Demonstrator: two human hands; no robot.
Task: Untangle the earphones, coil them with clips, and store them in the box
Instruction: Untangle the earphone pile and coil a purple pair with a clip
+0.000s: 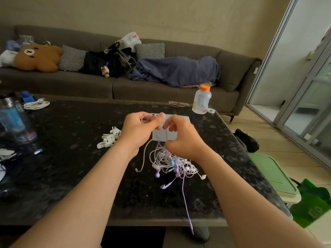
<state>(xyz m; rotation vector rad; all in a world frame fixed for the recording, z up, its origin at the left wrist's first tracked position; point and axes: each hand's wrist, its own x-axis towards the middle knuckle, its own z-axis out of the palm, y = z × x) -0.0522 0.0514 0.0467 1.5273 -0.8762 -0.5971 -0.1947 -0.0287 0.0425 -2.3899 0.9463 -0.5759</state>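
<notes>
A tangled bunch of white, lilac and pale blue earphones (170,163) hangs from my hands above the dark table (71,176). My left hand (138,130) pinches a lilac cable loop near its thumb. My right hand (180,138) grips the white cables just above the tangle. One lilac cable with its plug trails down past the table's front edge. A flat pale grey box (172,134) lies on the table behind my hands, mostly hidden by them. A heap of white clips (109,137) lies to the left of my left hand.
A clear bottle with an orange cap (202,100) and glasses (178,104) stand at the table's far right. On the left are a blue-labelled clear bottle (15,122), a coiled white cable (36,104) and a small blue-tipped item (38,151). A cluttered sofa (143,83) runs behind.
</notes>
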